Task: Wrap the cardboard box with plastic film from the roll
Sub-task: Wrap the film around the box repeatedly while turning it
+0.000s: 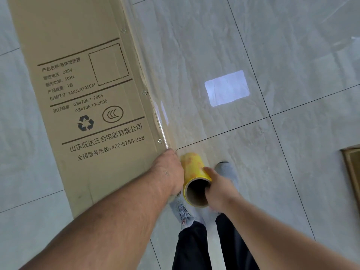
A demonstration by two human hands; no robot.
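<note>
A tall brown cardboard box (81, 78) with black print stands on the tiled floor at the left. Clear plastic film (155, 106) clings along its right edge and side. My left hand (169, 170) holds the box's near right corner, fingers curled over the edge. The yellow film roll (194, 180) with its open cardboard core hangs just right of that corner. My right hand (218, 190) grips the roll's near end, fingers inside the core and thumb along the outside.
Below the roll are my two grey shoes (227, 172) and dark trousers (194, 248). Glossy grey floor tiles (292, 55) spread to the right, with a bright window reflection (227, 87). Another piece of cardboard (352, 168) pokes in at the right edge.
</note>
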